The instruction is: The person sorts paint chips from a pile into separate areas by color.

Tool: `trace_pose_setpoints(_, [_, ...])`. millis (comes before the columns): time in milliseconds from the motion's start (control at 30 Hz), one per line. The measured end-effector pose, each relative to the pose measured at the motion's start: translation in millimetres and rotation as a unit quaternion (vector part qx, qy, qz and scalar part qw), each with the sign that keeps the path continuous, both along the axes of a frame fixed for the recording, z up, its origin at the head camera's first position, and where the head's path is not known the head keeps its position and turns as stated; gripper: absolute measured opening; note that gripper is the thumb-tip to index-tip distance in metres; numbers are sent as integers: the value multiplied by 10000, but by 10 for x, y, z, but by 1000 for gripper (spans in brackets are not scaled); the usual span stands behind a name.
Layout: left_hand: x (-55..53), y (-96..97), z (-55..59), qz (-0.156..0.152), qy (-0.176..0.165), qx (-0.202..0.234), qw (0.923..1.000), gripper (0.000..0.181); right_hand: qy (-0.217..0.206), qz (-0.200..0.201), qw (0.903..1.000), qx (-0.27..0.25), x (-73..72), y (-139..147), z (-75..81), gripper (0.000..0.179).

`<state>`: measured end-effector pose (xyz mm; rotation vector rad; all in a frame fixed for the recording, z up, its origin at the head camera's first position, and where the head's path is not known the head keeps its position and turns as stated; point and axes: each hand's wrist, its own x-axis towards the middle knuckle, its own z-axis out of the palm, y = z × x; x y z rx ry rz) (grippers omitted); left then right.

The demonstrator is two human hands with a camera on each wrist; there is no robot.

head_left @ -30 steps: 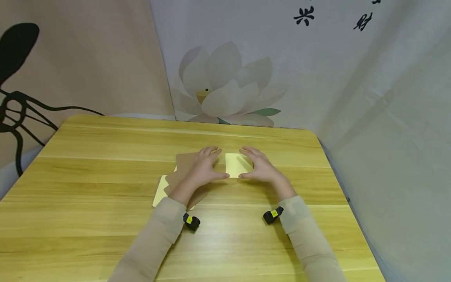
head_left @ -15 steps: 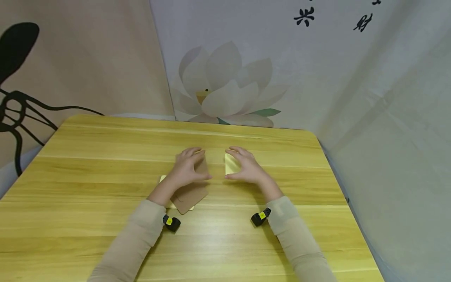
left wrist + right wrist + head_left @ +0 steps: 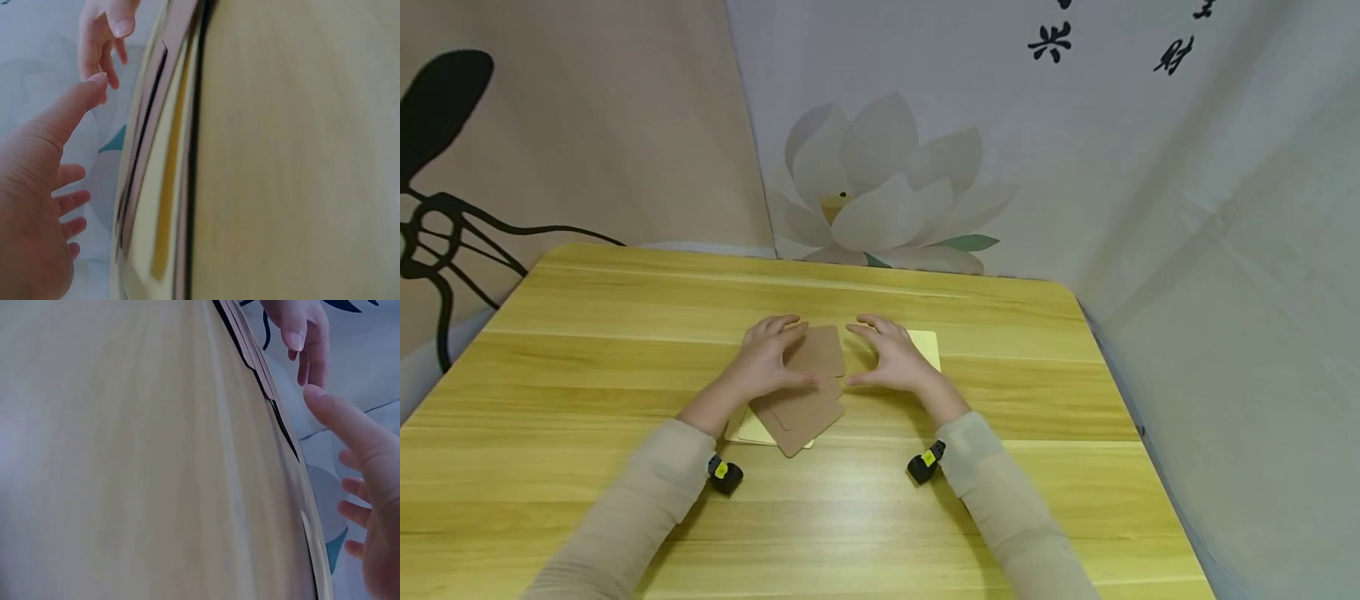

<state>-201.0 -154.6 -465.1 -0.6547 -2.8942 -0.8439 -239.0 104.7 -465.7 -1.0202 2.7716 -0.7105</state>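
Brown square cards [image 3: 820, 350] lie overlapping at the middle of the wooden table, in a loose pile with pale yellow cards [image 3: 752, 429] showing beneath. To their right a single pale yellow card [image 3: 927, 346] lies apart, partly hidden by my right hand [image 3: 891, 358]. Over the left side of the pile is my left hand [image 3: 763, 362], thumb and fingers spread in a wide curve. The right hand has a similar curve and faces it, between the pile and the single card. Neither hand holds anything; in the wrist views, the left palm [image 3: 31, 200] and right palm [image 3: 381, 481] appear raised above the cards.
The wooden tabletop [image 3: 880, 533] has its far edge near a pale curtain [image 3: 1150, 167] printed with a lotus [image 3: 887, 192]. Black cameras [image 3: 726, 477] sit at the cuffs. A dark printed shape [image 3: 445, 108] is at far left.
Both hands have moved left together, keeping their curved shape. More of the brown cards shows, and the single yellow card's right side is now uncovered. The cards have stayed in place.
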Motion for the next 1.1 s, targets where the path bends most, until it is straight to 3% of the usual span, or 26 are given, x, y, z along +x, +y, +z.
trace_pose_setpoints(433, [-39, -238, -70, -124, -135, -616, 9979, 102, -106, 23, 9995, 280, -75, -243, -85, 97])
trace_pose_setpoints(1100, [-129, -398, -192, -399, -470, -687, 9957, 104, -310, 145, 9963, 783, -141, -395, -125, 99])
